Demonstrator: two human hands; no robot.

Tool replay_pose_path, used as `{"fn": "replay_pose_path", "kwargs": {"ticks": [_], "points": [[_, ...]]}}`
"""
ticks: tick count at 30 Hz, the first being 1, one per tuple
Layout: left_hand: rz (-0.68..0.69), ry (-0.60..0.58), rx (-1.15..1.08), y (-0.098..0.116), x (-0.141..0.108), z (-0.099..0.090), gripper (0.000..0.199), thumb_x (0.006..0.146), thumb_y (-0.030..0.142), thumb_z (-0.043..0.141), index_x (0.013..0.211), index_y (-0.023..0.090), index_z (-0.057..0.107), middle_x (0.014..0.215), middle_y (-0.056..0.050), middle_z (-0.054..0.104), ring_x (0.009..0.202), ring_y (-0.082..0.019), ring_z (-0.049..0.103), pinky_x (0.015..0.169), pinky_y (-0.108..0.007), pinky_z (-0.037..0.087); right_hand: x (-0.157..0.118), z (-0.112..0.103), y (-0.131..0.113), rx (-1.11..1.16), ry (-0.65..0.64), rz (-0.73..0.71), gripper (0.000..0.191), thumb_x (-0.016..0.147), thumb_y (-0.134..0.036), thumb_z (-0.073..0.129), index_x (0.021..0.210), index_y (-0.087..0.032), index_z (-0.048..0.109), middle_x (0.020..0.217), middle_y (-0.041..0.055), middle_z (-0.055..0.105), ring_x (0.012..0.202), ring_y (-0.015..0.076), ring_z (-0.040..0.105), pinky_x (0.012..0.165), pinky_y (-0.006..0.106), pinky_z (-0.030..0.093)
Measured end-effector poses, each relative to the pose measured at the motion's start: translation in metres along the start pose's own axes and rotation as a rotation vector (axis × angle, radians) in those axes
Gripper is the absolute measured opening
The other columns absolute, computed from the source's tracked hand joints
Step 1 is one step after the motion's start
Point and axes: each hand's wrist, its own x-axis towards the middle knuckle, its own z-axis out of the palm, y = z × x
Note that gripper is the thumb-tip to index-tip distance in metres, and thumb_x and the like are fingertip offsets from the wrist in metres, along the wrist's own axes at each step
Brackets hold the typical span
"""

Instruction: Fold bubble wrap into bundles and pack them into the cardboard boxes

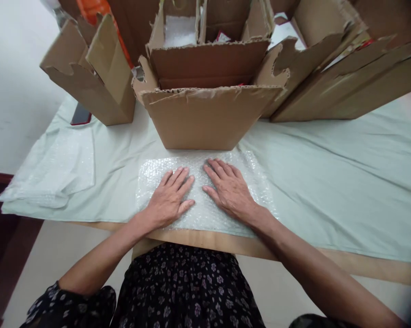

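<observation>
Bubble sheet (198, 214) is lying flat on the cloth (328, 173), directly on the person's side of the box (201, 123). Its long axis is running left-right, roughly parallel to the box's front face, so it is lying crosswise to the reach. Both ends are sticking out past the box's base, the right end further. Far edge is sitting close to the base; can't tell if they're touching.

Left hand (167, 200) is pressing on the sheet's left part, right hand (230, 189) on its right part. Both are already in contact, so neither is nearer to the sheet; right fingertips are reaching a bit closer to the box. Fingers are angling toward the box, thumbs are pointing inward across a bare strip of sheet.

Grip, both sides: palms down, fingers extended and slightly apart, clamping nothing. No edge or corner is being pinched. Can't tell if the sheet is one layer or more.

Around it: spare wrap (62, 164) is lying left of the box, well apart from the sheet. Small carton (92, 95) is standing left of the box, large carton (328, 102) right of it. Bench (198, 238) is showing a bare edge on the side away from the box, just past the sheet.
</observation>
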Motion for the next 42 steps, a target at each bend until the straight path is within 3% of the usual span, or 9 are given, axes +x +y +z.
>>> {"fn": "replay_pose_path", "kwargs": {"ticks": [6,10,15,18,21,24,28,34,42], "points": [[-0.136,-0.035,-0.039,-0.039,-0.028,-0.004,0.063,0.106,0.048,0.051,0.162,0.023,0.036,0.174,-0.016,0.034,0.163,-0.034,0.030,0.131,-0.059,0.023,-0.035,0.005,0.027,-0.057,0.034,0.134,0.068,0.107,-0.055,0.034,0.164,-0.017,0.039,0.170,0.0148,0.041,0.158,0.0339,0.037,0.127,0.054,0.033],[-0.205,-0.023,-0.010,-0.052,-0.038,-0.007,0.065,0.106,0.051,0.048,0.162,0.021,0.035,0.173,-0.019,0.035,0.161,-0.036,0.032,0.130,-0.062,0.022,-0.049,0.005,0.034,-0.069,0.080,0.196,0.068,0.107,-0.053,0.034,0.165,-0.017,0.038,0.168,0.0159,0.044,0.156,0.0352,0.040,0.126,0.056,0.033],[-0.241,0.013,0.085,-0.032,-0.037,-0.010,0.060,0.108,0.049,0.045,0.160,0.019,0.036,0.171,-0.021,0.036,0.162,-0.038,0.030,0.128,-0.065,0.021,-0.044,0.000,0.019,-0.082,0.082,0.239,0.064,0.108,-0.052,0.035,0.158,-0.014,0.047,0.165,0.0195,0.047,0.154,0.0370,0.042,0.123,0.058,0.037],[-0.128,0.034,0.088,-0.009,-0.032,-0.010,0.057,0.108,0.047,0.047,0.158,0.019,0.040,0.172,-0.020,0.036,0.162,-0.036,0.029,0.130,-0.063,0.020,-0.034,-0.001,0.000,-0.070,0.051,0.149,0.063,0.108,-0.052,0.036,0.159,-0.018,0.048,0.169,0.0163,0.042,0.157,0.0360,0.039,0.124,0.057,0.036],[-0.021,-0.007,0.051,-0.003,-0.033,-0.007,0.059,0.107,0.048,0.050,0.157,0.019,0.042,0.169,-0.019,0.042,0.160,-0.035,0.034,0.130,-0.061,0.022,-0.031,0.002,-0.006,-0.052,0.004,0.041,0.061,0.107,-0.051,0.038,0.157,-0.018,0.051,0.169,0.0138,0.042,0.157,0.0338,0.039,0.126,0.055,0.034],[-0.046,-0.026,0.025,-0.019,-0.045,-0.005,0.063,0.106,0.050,0.051,0.160,0.020,0.038,0.171,-0.017,0.038,0.161,-0.035,0.032,0.129,-0.058,0.026,-0.045,0.000,0.016,-0.050,0.034,0.092,0.059,0.108,-0.049,0.038,0.156,-0.018,0.052,0.167,0.0133,0.046,0.155,0.0327,0.043,0.124,0.054,0.037],[-0.160,-0.042,0.019,-0.036,-0.068,-0.014,0.062,0.108,0.048,0.045,0.163,0.020,0.036,0.173,-0.017,0.034,0.162,-0.035,0.029,0.130,-0.058,0.026,-0.089,-0.010,0.060,-0.011,0.119,0.229,0.055,0.107,-0.048,0.039,0.149,-0.021,0.059,0.157,0.0127,0.059,0.148,0.0341,0.052,0.116,0.055,0.045],[-0.183,-0.057,-0.066,-0.010,-0.080,-0.032,0.056,0.109,0.043,0.044,0.158,0.017,0.046,0.172,-0.017,0.036,0.161,-0.037,0.030,0.132,-0.058,0.024,-0.148,-0.024,0.086,0.015,0.230,0.191,0.040,0.105,-0.036,0.046,0.138,-0.027,0.068,0.138,0.0097,0.073,0.139,0.0361,0.061,0.111,0.058,0.050],[-0.086,-0.022,-0.074,0.002,-0.067,-0.018,0.068,0.104,0.057,0.051,0.160,0.018,0.040,0.169,-0.023,0.038,0.160,-0.041,0.031,0.130,-0.066,0.019,-0.130,-0.023,0.073,0.107,0.182,0.015,0.035,0.104,-0.030,0.052,0.133,-0.026,0.073,0.152,0.0101,0.063,0.144,0.0359,0.057,0.105,0.056,0.055]]}}
